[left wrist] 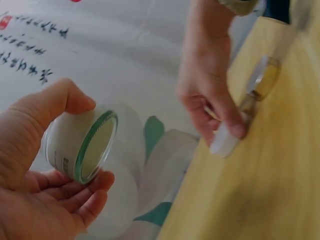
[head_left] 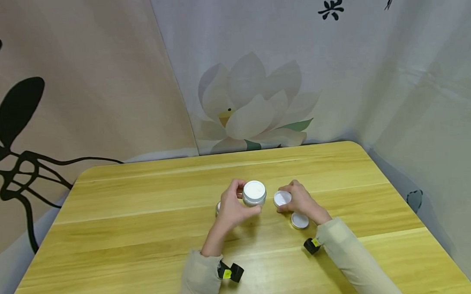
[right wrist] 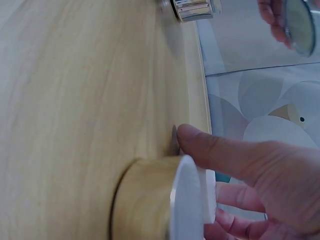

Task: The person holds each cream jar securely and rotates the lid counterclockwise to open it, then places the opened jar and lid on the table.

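My left hand (head_left: 234,207) grips a small round jar (head_left: 254,191) above the table, fingers and thumb around its sides. The jar has a white top; in the left wrist view its greenish glass base (left wrist: 98,145) faces the tabletop. Low at the table, my right hand (head_left: 299,200) pinches a white round lid (head_left: 282,198) by its edge. Close beside that hand lies a gold-sided lid (head_left: 299,221) with a white face up, large in the right wrist view (right wrist: 142,200). Behind the left hand a second glass jar (head_left: 217,208) is mostly hidden.
The wooden table (head_left: 125,220) carries all of this. A pale curtain (head_left: 112,82) with a printed lotus (head_left: 253,103) hangs along its far edge. In the right wrist view the second jar (right wrist: 195,10) shows striped contents or reflections.
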The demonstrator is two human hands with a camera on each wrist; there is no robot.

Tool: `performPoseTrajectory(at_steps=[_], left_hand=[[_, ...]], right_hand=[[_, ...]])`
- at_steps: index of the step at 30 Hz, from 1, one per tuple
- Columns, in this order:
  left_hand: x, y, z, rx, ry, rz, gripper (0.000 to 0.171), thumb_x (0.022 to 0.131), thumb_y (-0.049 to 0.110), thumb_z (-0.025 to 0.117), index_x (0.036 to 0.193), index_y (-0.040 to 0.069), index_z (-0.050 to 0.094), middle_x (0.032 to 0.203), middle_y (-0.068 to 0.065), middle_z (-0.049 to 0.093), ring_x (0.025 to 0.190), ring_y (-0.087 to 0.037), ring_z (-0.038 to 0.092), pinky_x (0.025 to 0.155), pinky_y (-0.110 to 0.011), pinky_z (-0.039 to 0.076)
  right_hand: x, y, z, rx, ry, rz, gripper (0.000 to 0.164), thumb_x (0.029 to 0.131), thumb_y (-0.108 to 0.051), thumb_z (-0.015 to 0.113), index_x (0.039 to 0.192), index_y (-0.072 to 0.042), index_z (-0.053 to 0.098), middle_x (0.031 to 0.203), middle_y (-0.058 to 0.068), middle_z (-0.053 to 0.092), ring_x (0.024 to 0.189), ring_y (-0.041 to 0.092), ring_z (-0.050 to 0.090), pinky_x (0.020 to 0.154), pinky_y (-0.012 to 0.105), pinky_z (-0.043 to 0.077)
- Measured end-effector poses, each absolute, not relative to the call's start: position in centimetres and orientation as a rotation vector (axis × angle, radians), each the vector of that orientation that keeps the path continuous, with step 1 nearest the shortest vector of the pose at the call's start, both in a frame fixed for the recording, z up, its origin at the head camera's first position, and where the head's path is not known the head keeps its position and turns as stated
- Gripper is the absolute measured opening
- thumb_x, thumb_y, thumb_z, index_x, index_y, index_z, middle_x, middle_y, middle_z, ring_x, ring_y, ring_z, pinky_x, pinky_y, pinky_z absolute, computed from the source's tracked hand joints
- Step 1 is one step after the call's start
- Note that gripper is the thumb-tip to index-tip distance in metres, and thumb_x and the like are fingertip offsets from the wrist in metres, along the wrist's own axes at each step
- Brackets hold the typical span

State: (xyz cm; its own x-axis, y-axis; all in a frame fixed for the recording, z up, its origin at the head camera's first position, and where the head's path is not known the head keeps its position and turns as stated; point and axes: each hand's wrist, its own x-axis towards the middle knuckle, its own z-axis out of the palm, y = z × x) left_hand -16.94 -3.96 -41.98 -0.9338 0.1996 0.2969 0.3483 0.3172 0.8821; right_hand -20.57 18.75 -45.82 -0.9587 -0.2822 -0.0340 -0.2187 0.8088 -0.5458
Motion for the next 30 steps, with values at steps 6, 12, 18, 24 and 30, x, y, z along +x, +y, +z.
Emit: performPoseTrajectory(at_steps=[6, 12, 18, 24, 30], left_hand=[[-16.5, -3.1, -42.9, -0.419, -2.464, -1.652, 0.051, 0.059, 0.007, 0.076, 0.104, 0.000, 0.051, 0.098, -0.011, 0.060, 0.092, -0.022, 0.058, 0.080, -0.033, 0.049], [-16.1, -2.2, -44.0, -0.413, -2.471, -1.637, 0.051, 0.059, 0.006, 0.077, 0.103, -0.001, 0.052, 0.099, -0.012, 0.061, 0.091, -0.024, 0.060, 0.080, -0.036, 0.050], [-15.9, -1.6, -45.0, -0.373, -2.518, -1.607, 0.053, 0.058, 0.003, 0.079, 0.104, -0.001, 0.054, 0.100, -0.012, 0.059, 0.095, -0.025, 0.057, 0.081, -0.035, 0.050], [-15.7, -1.1, -45.7, -0.347, -2.581, -1.499, 0.052, 0.056, 0.006, 0.081, 0.101, -0.001, 0.055, 0.096, -0.010, 0.056, 0.092, -0.025, 0.054, 0.081, -0.036, 0.047], [-15.7, -0.7, -46.3, -0.322, -2.648, -1.420, 0.054, 0.055, 0.010, 0.083, 0.101, -0.001, 0.056, 0.095, -0.010, 0.056, 0.090, -0.025, 0.054, 0.083, -0.039, 0.046]], right_hand=[[-20.6, 18.8, -45.9, -0.417, 2.904, -0.833, 0.065, 0.064, -0.019, 0.086, 0.116, 0.009, 0.060, 0.094, 0.016, 0.050, 0.084, 0.026, 0.049, 0.076, 0.041, 0.045], [-20.7, 18.8, -46.1, -0.429, 2.910, -0.834, 0.065, 0.063, -0.019, 0.086, 0.116, 0.009, 0.061, 0.093, 0.016, 0.050, 0.083, 0.025, 0.048, 0.075, 0.040, 0.044], [-20.6, 18.8, -46.1, -0.416, 2.907, -0.855, 0.064, 0.063, -0.019, 0.087, 0.115, 0.008, 0.061, 0.093, 0.016, 0.050, 0.083, 0.026, 0.048, 0.076, 0.041, 0.044], [-20.6, 18.9, -46.2, -0.431, 2.908, -0.851, 0.063, 0.063, -0.019, 0.087, 0.114, 0.007, 0.062, 0.092, 0.015, 0.050, 0.083, 0.026, 0.048, 0.075, 0.040, 0.044], [-20.6, 18.9, -46.1, -0.430, 2.894, -0.843, 0.064, 0.064, -0.020, 0.086, 0.116, 0.007, 0.061, 0.093, 0.015, 0.050, 0.083, 0.026, 0.048, 0.075, 0.040, 0.044]])
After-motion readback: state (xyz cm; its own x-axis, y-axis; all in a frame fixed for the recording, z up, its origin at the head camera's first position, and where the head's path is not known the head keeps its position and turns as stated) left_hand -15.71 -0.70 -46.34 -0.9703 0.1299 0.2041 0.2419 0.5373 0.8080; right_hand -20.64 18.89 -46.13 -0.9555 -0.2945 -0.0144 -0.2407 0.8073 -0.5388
